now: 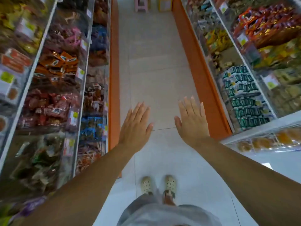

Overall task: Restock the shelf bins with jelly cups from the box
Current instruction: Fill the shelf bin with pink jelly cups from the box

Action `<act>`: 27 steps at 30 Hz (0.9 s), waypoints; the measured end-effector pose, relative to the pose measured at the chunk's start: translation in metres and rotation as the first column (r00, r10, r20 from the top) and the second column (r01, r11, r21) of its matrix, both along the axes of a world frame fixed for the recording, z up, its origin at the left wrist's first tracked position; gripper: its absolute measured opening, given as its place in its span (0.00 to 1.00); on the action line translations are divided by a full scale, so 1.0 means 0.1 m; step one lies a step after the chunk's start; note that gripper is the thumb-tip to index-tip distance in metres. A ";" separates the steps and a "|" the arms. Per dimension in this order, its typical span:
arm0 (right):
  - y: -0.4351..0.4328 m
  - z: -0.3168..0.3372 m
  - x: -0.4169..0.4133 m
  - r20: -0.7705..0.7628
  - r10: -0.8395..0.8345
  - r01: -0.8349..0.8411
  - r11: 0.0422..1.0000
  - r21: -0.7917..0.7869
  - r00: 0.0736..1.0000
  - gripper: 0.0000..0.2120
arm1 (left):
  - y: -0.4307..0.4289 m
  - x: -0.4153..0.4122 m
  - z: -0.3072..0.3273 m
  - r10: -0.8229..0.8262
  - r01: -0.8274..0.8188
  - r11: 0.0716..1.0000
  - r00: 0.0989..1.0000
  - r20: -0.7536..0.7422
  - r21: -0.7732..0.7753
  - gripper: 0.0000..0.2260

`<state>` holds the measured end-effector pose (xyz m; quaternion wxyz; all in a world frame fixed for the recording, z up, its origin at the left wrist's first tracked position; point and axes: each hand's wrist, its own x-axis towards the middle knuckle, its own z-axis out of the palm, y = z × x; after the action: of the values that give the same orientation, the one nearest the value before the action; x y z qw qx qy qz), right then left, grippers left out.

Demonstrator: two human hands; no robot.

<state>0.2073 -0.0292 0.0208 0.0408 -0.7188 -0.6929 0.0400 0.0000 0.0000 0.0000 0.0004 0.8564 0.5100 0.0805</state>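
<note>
I stand in a narrow shop aisle and look down at the floor. My left hand (136, 127) and my right hand (191, 121) are stretched out flat in front of me, palms down, fingers straight, holding nothing. They hover side by side above the tiled floor, a small gap between them. Clear shelf bins (68, 88) full of wrapped sweets line the left side, and more bins (244, 95) line the right. I see no jelly cups that I can pick out. A yellow box (165, 4) stands at the far end of the aisle.
Orange base panels (114, 79) run along both shelf rows. A pale tiled floor (156, 70) runs between them. A pink stool (140, 4) stands at the far end beside the box. A white counter edge with orange packets (263, 142) juts in at the right. My feet in pale clogs (158, 185) are below.
</note>
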 end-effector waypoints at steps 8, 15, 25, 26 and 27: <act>0.38 -0.09 0.15 0.000 0.046 -0.046 0.999 -0.015 0.999 0.28 | 0.30 0.06 -0.06 0.056 -0.056 0.997 0.998 -0.001 -0.053 0.27; 1.04 -0.13 0.32 0.018 0.073 -0.073 0.997 -0.016 0.997 0.28 | 0.86 0.19 -0.10 0.096 -0.094 0.994 0.995 0.034 -0.053 0.27; 2.97 -0.08 0.44 0.038 0.008 -0.009 0.999 0.039 0.999 0.27 | 2.93 0.25 -0.03 0.107 -0.099 0.993 0.989 0.106 -0.071 0.28; 3.19 -0.05 0.46 0.030 -0.003 0.002 0.999 0.042 1.000 0.27 | 3.17 0.26 -0.01 0.104 -0.098 0.993 0.990 0.098 -0.064 0.28; 3.42 0.00 0.47 0.028 -0.010 0.009 0.999 0.051 1.000 0.28 | 3.41 0.26 0.01 0.100 -0.095 0.994 0.991 0.086 -0.054 0.28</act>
<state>0.2548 0.3123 0.0204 0.0496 -0.7213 -0.6908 0.0121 0.0264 0.3410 0.0013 0.0403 0.8258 0.5525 0.1056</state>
